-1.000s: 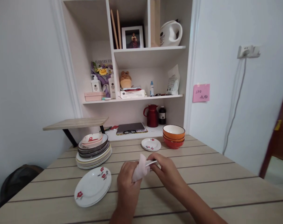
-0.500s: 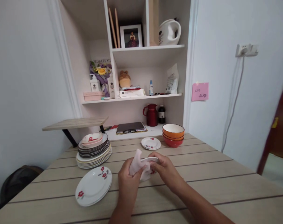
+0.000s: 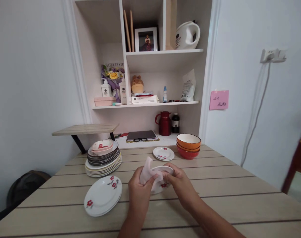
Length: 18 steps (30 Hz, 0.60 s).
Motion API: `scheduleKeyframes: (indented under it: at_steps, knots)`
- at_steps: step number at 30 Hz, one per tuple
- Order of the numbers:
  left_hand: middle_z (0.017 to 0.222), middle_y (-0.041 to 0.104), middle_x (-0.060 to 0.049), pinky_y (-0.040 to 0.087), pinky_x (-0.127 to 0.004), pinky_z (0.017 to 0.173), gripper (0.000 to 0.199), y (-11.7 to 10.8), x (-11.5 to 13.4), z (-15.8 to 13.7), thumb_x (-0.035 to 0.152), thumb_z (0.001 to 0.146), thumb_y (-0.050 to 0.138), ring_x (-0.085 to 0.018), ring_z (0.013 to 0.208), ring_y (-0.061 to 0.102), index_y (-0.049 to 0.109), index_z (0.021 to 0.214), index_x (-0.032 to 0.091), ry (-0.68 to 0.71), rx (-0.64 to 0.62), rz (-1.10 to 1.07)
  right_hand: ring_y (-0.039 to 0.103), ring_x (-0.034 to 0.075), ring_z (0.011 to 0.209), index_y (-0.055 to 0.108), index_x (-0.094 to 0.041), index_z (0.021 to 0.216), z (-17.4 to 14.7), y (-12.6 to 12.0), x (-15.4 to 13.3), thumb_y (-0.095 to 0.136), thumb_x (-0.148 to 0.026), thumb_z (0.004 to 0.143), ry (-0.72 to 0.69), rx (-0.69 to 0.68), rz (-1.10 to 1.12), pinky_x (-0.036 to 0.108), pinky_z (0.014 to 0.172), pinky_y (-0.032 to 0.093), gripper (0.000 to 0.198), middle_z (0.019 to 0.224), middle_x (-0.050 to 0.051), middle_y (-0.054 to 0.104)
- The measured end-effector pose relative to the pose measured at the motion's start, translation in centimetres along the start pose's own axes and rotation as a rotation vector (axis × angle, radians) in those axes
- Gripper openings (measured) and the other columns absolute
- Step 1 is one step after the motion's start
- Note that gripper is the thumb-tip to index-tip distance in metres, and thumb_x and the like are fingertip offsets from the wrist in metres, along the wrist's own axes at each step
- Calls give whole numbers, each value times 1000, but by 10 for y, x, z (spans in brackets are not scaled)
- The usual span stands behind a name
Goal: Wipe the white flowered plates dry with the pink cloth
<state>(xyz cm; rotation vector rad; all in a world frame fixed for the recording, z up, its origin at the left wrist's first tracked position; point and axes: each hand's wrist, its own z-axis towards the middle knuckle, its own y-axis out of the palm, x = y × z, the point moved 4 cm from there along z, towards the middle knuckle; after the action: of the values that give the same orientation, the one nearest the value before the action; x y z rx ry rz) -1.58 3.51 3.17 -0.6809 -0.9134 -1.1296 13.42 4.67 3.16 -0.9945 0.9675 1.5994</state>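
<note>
In the middle of the head view, a small white plate [image 3: 168, 169] with red flowers is held tilted above the table. Around its right rim my right hand [image 3: 181, 185] is closed, thumb over the face. My left hand [image 3: 139, 190] grips a pale pink cloth [image 3: 147, 172] that drapes over the plate's left side and hides part of it. To the left lie larger white flowered plates [image 3: 102, 195], stacked. Just beyond my hands sit small white flowered plates [image 3: 163, 153], one on another.
Orange and red bowls [image 3: 189, 146] are stacked at the back right of the table [image 3: 215, 201]. A tall stack of plates [image 3: 103, 162], topped by small pink dishes [image 3: 102, 145], stands at the back left by a raised wooden shelf [image 3: 86, 129]. Behind are a red jug [image 3: 164, 124] and a laptop [image 3: 142, 135].
The held plate is tilted a little more toward me, so more of its flowered face shows. My view has swung slightly left. Both hands keep their grips.
</note>
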Motion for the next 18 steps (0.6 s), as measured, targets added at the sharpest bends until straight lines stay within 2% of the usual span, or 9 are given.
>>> scheduleKeyframes:
  at_steps: [10,14,18]
  knots:
    - [69,69,0,48,-22,59,30,0,-5,3,35,66,75,-16,64,60,69,88,16,-82,6,-52,48,13,59,62,-18,85,0,2,13,69,-33,75,31,53,117,24,55,39,20,68,-2,59]
    - [68,68,0,47,-22,59,29,1,-7,4,36,66,75,-15,63,59,69,85,16,-100,-4,-49,50,14,60,62,-18,87,1,2,13,69,-37,74,45,49,80,25,57,40,23,71,-1,62]
    - [72,71,-1,49,-24,60,31,1,-2,1,35,65,75,-17,65,61,70,87,15,-125,1,-82,48,14,59,59,-18,81,1,0,7,67,-38,76,29,57,-21,25,56,38,22,67,-2,58]
